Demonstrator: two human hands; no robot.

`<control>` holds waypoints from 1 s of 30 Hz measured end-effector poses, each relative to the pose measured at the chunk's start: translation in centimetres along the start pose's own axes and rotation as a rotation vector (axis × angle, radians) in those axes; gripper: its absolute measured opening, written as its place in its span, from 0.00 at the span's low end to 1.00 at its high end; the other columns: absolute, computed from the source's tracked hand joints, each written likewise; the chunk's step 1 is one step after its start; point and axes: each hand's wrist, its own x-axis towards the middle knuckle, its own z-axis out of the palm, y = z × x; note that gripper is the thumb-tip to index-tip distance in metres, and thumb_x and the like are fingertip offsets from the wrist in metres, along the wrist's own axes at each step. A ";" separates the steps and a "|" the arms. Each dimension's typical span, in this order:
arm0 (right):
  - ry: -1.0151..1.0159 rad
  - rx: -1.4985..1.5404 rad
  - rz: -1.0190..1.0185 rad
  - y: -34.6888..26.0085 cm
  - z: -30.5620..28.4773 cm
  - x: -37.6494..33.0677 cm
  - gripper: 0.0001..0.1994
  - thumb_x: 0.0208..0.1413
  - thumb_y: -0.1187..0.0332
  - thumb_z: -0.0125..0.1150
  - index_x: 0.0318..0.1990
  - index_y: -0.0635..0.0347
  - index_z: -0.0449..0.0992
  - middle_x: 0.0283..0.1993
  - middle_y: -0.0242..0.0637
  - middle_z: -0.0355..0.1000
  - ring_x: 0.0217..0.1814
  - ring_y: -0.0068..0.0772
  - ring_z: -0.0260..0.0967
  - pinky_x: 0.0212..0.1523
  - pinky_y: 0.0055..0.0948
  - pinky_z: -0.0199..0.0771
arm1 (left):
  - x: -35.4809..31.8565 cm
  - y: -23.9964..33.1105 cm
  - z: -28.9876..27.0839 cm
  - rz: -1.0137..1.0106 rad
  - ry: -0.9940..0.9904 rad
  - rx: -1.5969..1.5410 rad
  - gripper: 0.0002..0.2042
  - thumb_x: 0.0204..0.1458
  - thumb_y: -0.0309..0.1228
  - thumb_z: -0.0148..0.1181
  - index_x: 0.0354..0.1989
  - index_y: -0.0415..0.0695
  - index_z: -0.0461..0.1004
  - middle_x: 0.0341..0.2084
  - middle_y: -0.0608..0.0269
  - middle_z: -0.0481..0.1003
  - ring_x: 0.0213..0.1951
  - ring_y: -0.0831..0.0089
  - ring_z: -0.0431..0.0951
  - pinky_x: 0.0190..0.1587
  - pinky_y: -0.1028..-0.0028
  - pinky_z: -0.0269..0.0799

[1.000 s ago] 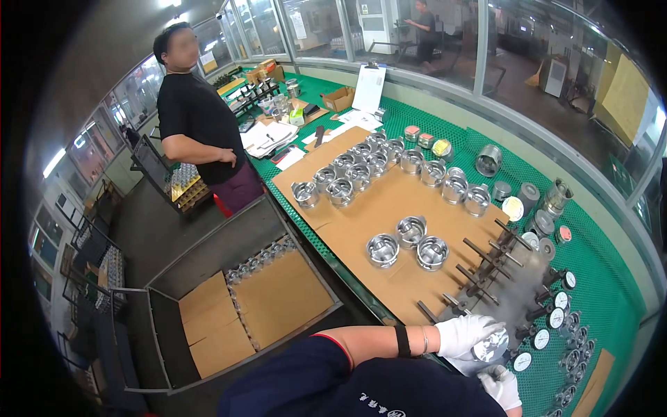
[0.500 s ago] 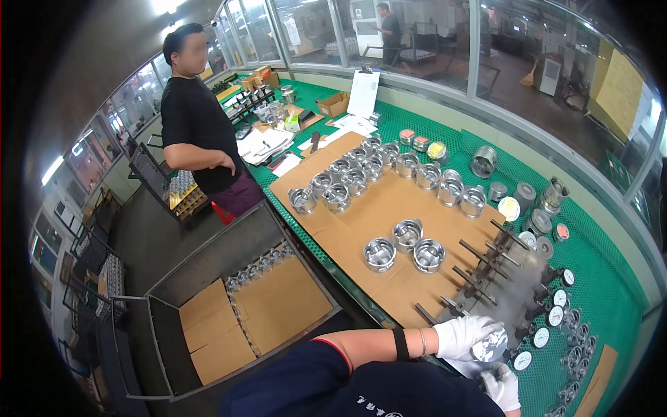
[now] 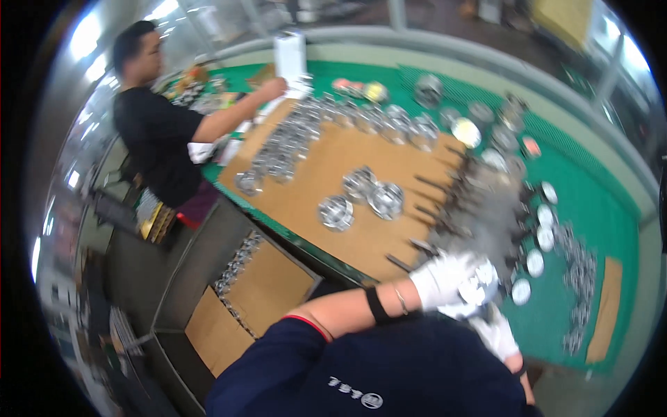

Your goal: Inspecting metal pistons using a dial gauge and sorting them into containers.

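Observation:
My left hand [image 3: 445, 281], in a white glove, grips a shiny metal piston [image 3: 481, 285] at the near end of the grey gauge fixture [image 3: 483, 215]. Close below the piston is my right hand [image 3: 495, 335], also gloved in white; its fingers are smeared by motion and partly hidden. Dark rods [image 3: 431, 182] stick out of the fixture's left side, and round white dial gauges [image 3: 534, 263] line its right. Three pistons [image 3: 336, 212] stand together on the brown cardboard [image 3: 292, 215] left of the fixture.
Rows of pistons [image 3: 281, 149] fill the cardboard's far part. More pistons [image 3: 580, 292] stand on the green mat [image 3: 542, 326] at right, beside a cardboard strip [image 3: 605, 306]. A cart [image 3: 167, 347] with cardboard stands at left. A co-worker [image 3: 156, 132] reaches over the table's far left.
The view has swung, and the scene sits farther left and higher. The co-worker, formerly with a hand at the waist, now stretches an arm toward the papers. My left hand still grips the piston.

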 end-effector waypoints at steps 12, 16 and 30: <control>0.083 0.081 -0.057 0.1 1.1 1.6 0.44 0.54 0.59 0.64 0.73 0.67 0.47 0.42 0.53 0.74 0.40 0.41 0.76 0.45 0.36 0.76 | 1.6 -0.5 -0.4 0.040 0.012 0.044 0.44 0.40 0.37 0.74 0.66 0.39 0.58 0.59 0.42 0.65 0.56 0.44 0.71 0.57 0.58 0.71; 0.017 0.279 0.162 -0.6 0.9 1.2 0.45 0.53 0.60 0.64 0.73 0.68 0.46 0.43 0.54 0.75 0.44 0.42 0.76 0.48 0.34 0.76 | 2.0 -0.4 -0.2 0.024 0.003 0.012 0.43 0.41 0.36 0.74 0.67 0.40 0.57 0.59 0.43 0.65 0.57 0.44 0.71 0.57 0.58 0.72; 0.067 0.248 0.046 0.8 0.8 2.4 0.45 0.55 0.56 0.61 0.74 0.67 0.45 0.45 0.50 0.78 0.49 0.42 0.76 0.53 0.31 0.73 | 2.5 -0.9 0.3 -0.006 0.050 0.034 0.46 0.39 0.37 0.77 0.68 0.44 0.56 0.59 0.45 0.65 0.56 0.46 0.73 0.55 0.58 0.74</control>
